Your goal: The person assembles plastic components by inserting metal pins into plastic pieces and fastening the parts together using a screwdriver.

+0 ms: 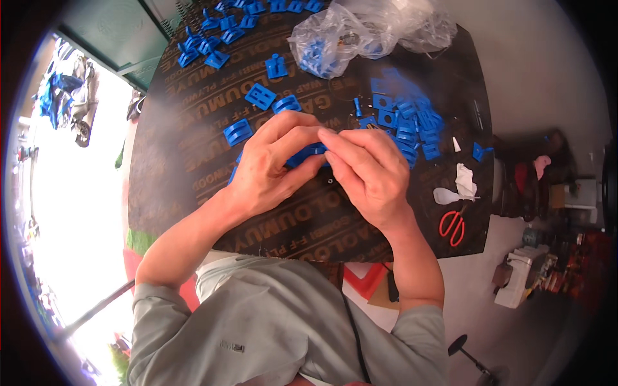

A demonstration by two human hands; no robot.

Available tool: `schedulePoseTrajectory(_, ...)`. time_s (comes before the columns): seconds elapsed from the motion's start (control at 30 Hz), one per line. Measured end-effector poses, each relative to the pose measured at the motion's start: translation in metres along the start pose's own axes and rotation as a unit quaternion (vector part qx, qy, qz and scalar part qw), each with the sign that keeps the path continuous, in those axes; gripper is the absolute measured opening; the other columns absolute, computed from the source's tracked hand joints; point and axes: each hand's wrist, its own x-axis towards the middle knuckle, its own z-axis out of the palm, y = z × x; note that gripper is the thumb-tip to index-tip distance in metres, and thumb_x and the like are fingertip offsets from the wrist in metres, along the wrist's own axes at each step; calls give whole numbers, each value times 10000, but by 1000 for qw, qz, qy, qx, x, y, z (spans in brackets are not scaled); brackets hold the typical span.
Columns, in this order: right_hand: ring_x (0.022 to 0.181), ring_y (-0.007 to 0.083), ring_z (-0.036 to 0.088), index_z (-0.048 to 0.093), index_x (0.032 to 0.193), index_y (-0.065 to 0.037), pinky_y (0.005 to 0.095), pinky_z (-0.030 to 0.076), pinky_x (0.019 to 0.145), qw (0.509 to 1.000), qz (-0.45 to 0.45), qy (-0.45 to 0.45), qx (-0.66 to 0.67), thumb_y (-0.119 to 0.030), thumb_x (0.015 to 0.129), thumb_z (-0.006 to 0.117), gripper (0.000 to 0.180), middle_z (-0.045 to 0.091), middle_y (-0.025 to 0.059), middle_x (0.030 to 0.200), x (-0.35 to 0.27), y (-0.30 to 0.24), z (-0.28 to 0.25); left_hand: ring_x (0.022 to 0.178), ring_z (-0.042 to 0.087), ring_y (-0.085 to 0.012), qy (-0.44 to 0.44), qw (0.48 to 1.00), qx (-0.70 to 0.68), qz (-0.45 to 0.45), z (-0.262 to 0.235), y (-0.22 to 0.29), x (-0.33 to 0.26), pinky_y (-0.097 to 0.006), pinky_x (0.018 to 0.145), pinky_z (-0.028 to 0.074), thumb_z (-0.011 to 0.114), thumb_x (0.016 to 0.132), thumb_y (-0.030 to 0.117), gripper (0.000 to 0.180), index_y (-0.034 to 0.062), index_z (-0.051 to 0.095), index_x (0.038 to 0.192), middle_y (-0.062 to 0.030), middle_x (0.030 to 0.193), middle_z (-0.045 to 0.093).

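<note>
Over the middle of a dark printed plywood table (283, 222) my two hands meet at a blue plastic part (308, 154). My left hand (273, 157) is closed around it, thumb below and fingers curled over the top. With thumb and fingertips pinched together, my right hand (373, 167) meets the part's right end; whatever small thing is in that pinch is hidden. Just beyond my left hand lie a curved blue piece (238, 132), a flat slotted blue plate (261, 96) and another curved piece (286, 104). A tiny ring-like bit (330, 181) sits below my fingers.
Blue plates and curved pieces (409, 119) are heaped right of my hands. Assembled blue parts (215, 42) stand at the far left. A clear plastic bag (367, 32) holds more. Red-handled scissors (452, 226), a whitish plastic bulb (445, 195) and crumpled white paper (465, 180) lie near the right edge.
</note>
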Motion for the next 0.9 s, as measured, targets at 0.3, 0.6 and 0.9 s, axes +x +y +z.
schedulePoseTrajectory(0.3,887,280,696,755,1242,-74,407,574,783,998,54,17,-20,-13,903,803,348,725,82,1004,4,9,-9,1006,664,-176,8,987,-126,-98,-2,-2,-2,-307,852,553,805,924,18,296,15,730,1211,-96,1209,664)
schedulePoseTrajectory(0.6,971,298,659,770,1209,-78,434,530,922,954,186,-39,-230,-132,996,715,226,729,76,1034,-8,64,-30,939,694,-108,69,844,-431,-311,-2,-4,0,-279,861,582,778,1000,62,163,68,728,1155,-66,1283,737)
schedulePoseTrajectory(0.9,1051,321,634,771,1246,-98,474,489,995,930,163,-83,-320,-191,1024,683,257,717,78,1072,-13,88,-21,875,705,-109,46,841,-425,-331,-9,-11,3,-291,843,595,787,1001,121,180,44,743,1157,-49,1243,752)
